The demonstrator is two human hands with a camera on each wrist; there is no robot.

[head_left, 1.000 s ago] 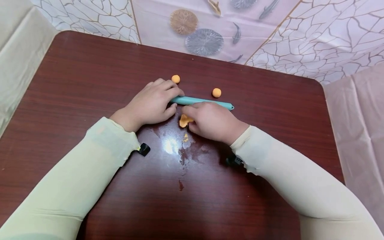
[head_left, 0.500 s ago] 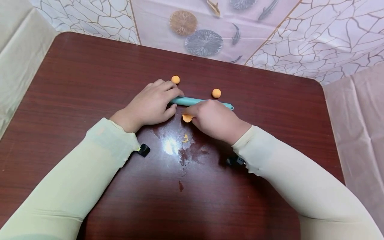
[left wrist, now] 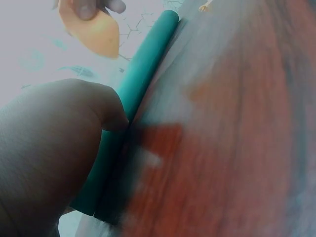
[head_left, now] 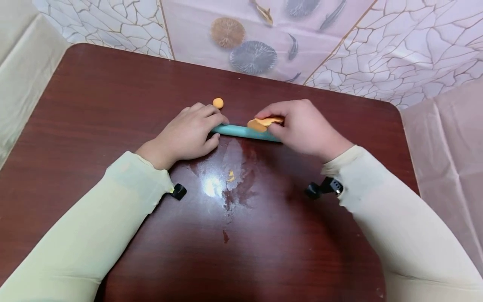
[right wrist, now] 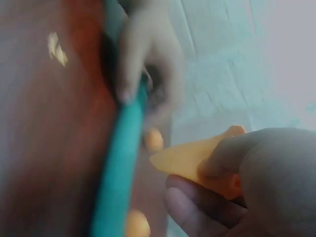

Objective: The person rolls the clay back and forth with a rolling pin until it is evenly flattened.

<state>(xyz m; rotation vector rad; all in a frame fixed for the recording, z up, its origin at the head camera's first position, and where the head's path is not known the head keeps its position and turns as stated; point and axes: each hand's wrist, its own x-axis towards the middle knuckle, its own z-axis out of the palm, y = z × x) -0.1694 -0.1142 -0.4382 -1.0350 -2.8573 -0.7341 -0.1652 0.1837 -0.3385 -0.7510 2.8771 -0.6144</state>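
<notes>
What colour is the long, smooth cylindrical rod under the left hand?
Teal; the long teal rod shows best in the head view.

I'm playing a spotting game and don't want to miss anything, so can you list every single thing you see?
Table: one, dark red-brown, below the hands
Teal rod: one, teal, on the table, under the left hand
Balls: two, orange, beyond the rod
Flat piece: one, orange, pinched in the right hand
Scraps: too small to count, yellow-orange, nearer side of the rod
Smudges: several, pale, around the scraps
Patterned sheet: one backdrop, white and pink, behind the table
Plain cloth: two sides, beige, left and right
Wrist devices: two, black, at the cuffs
Sleeves: two, pale cream, on the arms
Hands: two, bare, left on the rod, right holding the flat piece
</notes>
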